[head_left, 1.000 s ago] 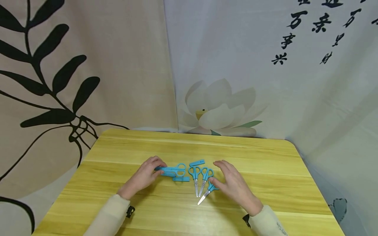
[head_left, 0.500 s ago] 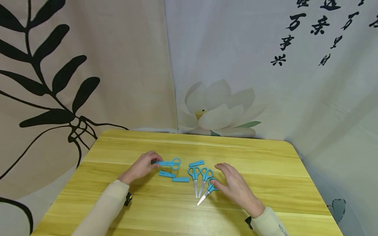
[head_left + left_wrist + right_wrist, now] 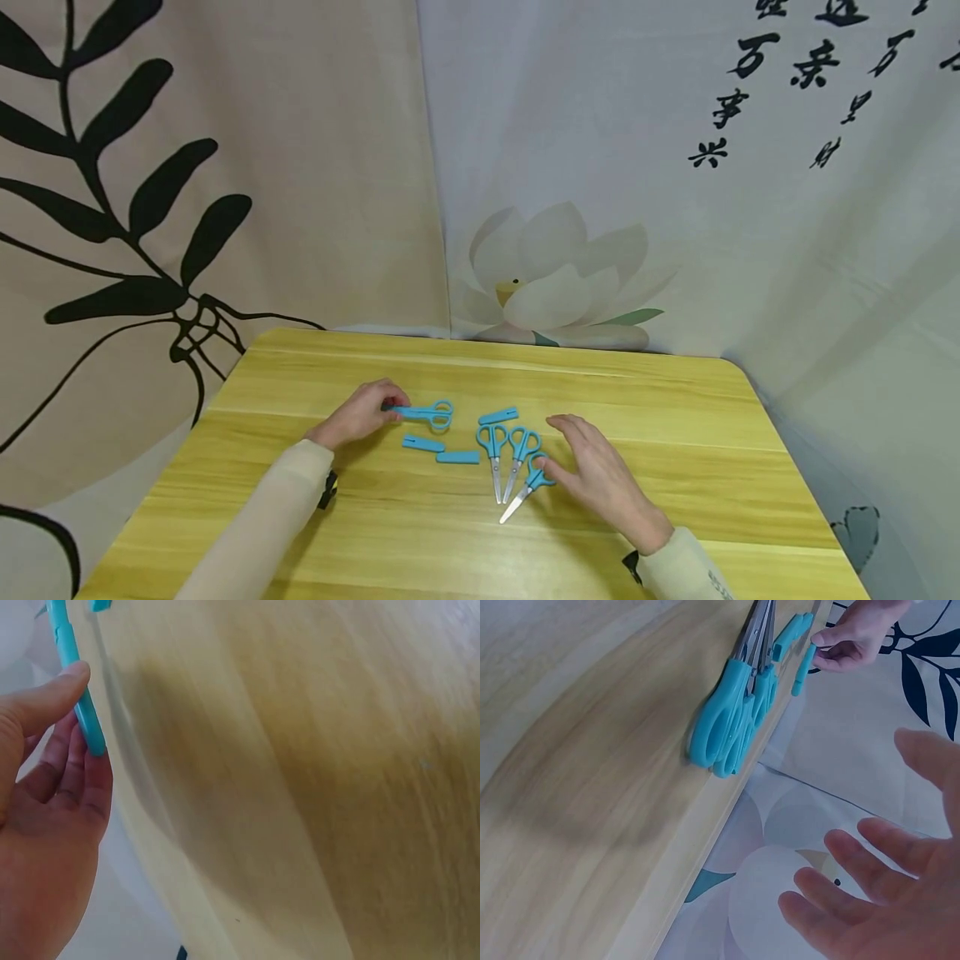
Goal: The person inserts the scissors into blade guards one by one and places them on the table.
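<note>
My left hand point(image 3: 367, 410) pinches a pair of scissors point(image 3: 441, 414) by its blade end, which a blue cap covers; the finger loops point right. In the left wrist view, thumb and fingers grip the blue cap point(image 3: 88, 724) edge-on. Three more blue-handled scissors lie with bare blades toward the front: one on the left point(image 3: 492, 442), one in the middle point(image 3: 522, 443), one on the right point(image 3: 537, 477). Relaxed, spread fingers mark my right hand point(image 3: 600, 475), beside the rightmost scissors and holding nothing; in the right wrist view that hand point(image 3: 892, 892) is apart from them.
Three loose blue caps lie on the wooden table point(image 3: 637, 400): one behind the scissors point(image 3: 498, 415), a left one point(image 3: 423, 443) and a front one point(image 3: 457, 457). A printed curtain point(image 3: 337, 167) hangs behind the table's back edge.
My left hand has carried the capped scissors away to the left and back, leaving the loose cap below it in plain view. My right hand has hardly moved.
</note>
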Demonstrator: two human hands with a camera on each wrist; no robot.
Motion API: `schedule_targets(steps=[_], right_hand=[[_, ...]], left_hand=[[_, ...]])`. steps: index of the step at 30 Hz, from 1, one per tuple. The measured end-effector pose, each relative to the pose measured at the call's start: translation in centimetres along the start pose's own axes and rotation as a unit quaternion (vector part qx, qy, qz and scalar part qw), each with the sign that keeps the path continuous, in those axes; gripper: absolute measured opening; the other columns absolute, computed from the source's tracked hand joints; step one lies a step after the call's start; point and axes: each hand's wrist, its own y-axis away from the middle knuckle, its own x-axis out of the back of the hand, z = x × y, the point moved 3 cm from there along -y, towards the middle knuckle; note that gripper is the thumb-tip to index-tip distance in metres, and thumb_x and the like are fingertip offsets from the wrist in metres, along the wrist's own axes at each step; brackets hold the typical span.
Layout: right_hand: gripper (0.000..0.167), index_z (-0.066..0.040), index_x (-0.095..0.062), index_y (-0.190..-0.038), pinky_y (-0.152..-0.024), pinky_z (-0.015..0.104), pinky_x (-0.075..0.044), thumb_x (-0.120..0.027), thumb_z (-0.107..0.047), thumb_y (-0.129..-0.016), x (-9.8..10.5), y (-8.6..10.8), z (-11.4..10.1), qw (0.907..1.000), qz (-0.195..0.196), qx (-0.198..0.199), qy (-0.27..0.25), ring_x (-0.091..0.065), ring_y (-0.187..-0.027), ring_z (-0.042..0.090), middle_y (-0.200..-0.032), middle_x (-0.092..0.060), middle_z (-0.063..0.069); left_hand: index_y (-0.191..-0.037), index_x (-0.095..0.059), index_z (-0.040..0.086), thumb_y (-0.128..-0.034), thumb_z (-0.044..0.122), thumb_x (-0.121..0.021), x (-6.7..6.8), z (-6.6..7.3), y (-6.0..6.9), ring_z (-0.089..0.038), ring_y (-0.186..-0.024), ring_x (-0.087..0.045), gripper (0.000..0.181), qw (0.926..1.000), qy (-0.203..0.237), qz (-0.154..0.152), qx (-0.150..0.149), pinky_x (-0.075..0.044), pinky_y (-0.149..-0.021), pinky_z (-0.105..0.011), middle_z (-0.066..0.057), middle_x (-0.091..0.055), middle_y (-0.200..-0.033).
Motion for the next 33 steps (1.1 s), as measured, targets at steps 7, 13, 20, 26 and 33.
schedule_targets(steps=[7,13,20,26,33], right_hand=[[0.061,-0.002,-0.059,-0.140,-0.108,0.053,-0.047,-0.079,-0.036,-0.093,0.0,0.0,0.1,1.0000,0.003,0.005,0.002,-0.056,-0.131,0.034,-0.141,-0.059,0.016],[0.061,-0.001,-0.060,-0.139,-0.105,0.053,-0.050,-0.082,-0.032,-0.091,0.1,-0.1,0.1,0.9999,0.008,0.013,0.003,-0.056,-0.130,0.035,-0.144,-0.056,0.016],[0.062,0.000,-0.059,-0.139,-0.104,0.054,-0.050,-0.083,-0.031,-0.091,0.1,-0.1,0.4,1.0000,-0.001,0.006,0.005,-0.056,-0.130,0.036,-0.146,-0.054,0.016],[0.059,-0.002,-0.060,-0.139,-0.107,0.053,-0.048,-0.082,-0.030,-0.091,0.1,0.0,0.8,0.9996,-0.021,0.016,-0.005,-0.055,-0.131,0.034,-0.144,-0.056,0.014],[0.048,-0.008,-0.067,-0.134,-0.110,0.052,-0.046,-0.082,-0.026,-0.091,-0.1,-0.4,1.7,0.9922,-0.076,0.096,-0.022,-0.052,-0.137,0.031,-0.146,-0.058,0.007]], left_hand=[[-0.099,-0.074,0.007,-0.0918,-0.001,-0.076,-0.3,-0.8,-0.2,-0.014,-0.083,-0.056,0.011,0.9999,0.013,0.000,0.007,-0.051,-0.076,-0.031,0.000,-0.064,-0.094],[-0.099,-0.074,0.006,-0.0922,-0.001,-0.075,-0.5,-1.3,-0.1,-0.014,-0.083,-0.057,0.010,0.9998,0.016,-0.007,0.010,-0.052,-0.075,-0.031,0.000,-0.064,-0.093],[-0.107,-0.074,0.006,-0.0947,0.002,-0.074,-0.5,-1.7,-0.1,-0.015,-0.088,-0.058,0.013,0.9997,0.005,-0.020,0.017,-0.053,-0.080,-0.035,-0.001,-0.065,-0.100],[-0.136,-0.063,0.000,-0.0974,0.013,-0.074,-0.2,-0.1,0.9,-0.033,-0.118,-0.061,0.042,0.9997,-0.014,-0.010,0.018,-0.052,-0.101,-0.052,-0.013,-0.063,-0.129],[-0.146,-0.055,0.003,-0.0989,0.027,-0.074,-0.5,3.5,2.4,-0.040,-0.136,-0.050,0.056,0.9986,-0.040,0.022,-0.026,-0.044,-0.110,-0.059,-0.017,-0.050,-0.151]])
